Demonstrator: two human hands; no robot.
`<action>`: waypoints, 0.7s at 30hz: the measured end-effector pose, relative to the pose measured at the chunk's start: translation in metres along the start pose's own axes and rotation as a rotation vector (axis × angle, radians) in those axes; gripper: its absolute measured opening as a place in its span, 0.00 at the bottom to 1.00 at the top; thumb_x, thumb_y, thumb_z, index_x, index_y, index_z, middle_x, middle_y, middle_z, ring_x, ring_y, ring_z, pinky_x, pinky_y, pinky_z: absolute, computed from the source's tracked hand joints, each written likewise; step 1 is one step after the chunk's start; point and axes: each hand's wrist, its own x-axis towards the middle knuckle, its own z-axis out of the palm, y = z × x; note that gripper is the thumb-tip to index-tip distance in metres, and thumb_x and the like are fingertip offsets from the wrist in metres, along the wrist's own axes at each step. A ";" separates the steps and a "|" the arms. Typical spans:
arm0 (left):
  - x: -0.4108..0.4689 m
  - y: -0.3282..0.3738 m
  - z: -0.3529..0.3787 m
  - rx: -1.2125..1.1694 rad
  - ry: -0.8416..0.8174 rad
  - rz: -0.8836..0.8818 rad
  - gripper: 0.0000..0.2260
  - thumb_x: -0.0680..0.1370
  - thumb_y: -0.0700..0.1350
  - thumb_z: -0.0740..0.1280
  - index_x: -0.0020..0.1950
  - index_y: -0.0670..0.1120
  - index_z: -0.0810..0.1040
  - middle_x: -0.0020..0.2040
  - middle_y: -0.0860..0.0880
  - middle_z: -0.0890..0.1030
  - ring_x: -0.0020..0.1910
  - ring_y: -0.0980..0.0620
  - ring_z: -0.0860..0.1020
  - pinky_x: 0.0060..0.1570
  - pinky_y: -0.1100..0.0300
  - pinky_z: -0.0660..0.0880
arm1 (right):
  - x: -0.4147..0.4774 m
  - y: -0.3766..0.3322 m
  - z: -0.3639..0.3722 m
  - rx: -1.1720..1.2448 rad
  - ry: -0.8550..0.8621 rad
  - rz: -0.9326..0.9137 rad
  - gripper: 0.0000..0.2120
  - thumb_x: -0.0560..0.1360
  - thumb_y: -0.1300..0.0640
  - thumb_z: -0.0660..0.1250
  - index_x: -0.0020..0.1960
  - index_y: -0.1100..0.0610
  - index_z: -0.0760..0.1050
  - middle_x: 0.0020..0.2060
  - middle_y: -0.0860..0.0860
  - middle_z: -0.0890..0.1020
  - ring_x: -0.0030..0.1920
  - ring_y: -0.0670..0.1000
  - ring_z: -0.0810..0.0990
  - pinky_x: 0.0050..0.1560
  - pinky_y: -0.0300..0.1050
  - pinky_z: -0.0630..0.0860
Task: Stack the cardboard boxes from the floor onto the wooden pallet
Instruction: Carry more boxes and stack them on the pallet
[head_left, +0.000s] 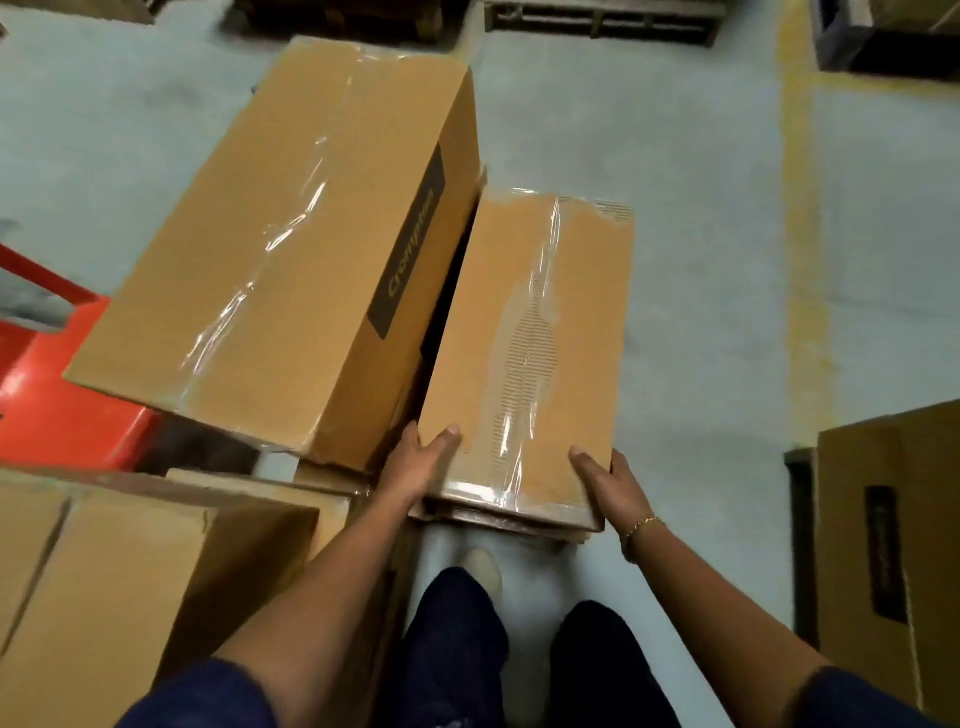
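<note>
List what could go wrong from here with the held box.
The left hand and right hand grip only the near end of the box, so it may slip or tip. A shoe sits just below that end; a drop could hit it. The large box alongside could get bumped.

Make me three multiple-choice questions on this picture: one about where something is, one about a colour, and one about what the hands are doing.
1. Where does the labelled box lie relative to the smaller box being held?
A. on its right
B. on its left
C. on top of it

2. What colour is the floor line?
A. yellow
B. white
C. blue

3. How do the left hand and right hand meet the smaller box?
A. neither touches it
B. only one holds it
C. both grip its near end

Answers:
1 B: the box with the dark label sits to its left.
2 A: the painted stripe on the right is yellow.
3 C: each hand has its thumb on top at a near corner.
</note>
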 end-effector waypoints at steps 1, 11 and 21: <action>0.007 -0.004 0.001 -0.020 0.004 -0.004 0.39 0.76 0.67 0.67 0.81 0.50 0.62 0.76 0.46 0.70 0.72 0.42 0.71 0.69 0.48 0.68 | 0.007 0.007 0.002 0.022 0.014 -0.013 0.44 0.62 0.25 0.68 0.73 0.45 0.66 0.63 0.46 0.79 0.60 0.52 0.79 0.67 0.59 0.74; -0.021 0.033 -0.004 0.095 0.036 0.231 0.34 0.74 0.69 0.68 0.75 0.54 0.68 0.64 0.53 0.81 0.62 0.48 0.79 0.63 0.47 0.75 | -0.031 -0.021 -0.022 0.098 0.171 -0.129 0.33 0.71 0.34 0.71 0.73 0.43 0.68 0.59 0.42 0.80 0.60 0.49 0.79 0.65 0.55 0.76; -0.132 0.106 0.004 0.280 -0.058 0.287 0.46 0.68 0.79 0.60 0.79 0.52 0.64 0.71 0.48 0.76 0.68 0.42 0.74 0.67 0.45 0.73 | -0.148 -0.038 -0.110 0.096 0.263 -0.109 0.36 0.68 0.31 0.72 0.71 0.44 0.70 0.60 0.46 0.81 0.59 0.52 0.80 0.63 0.60 0.77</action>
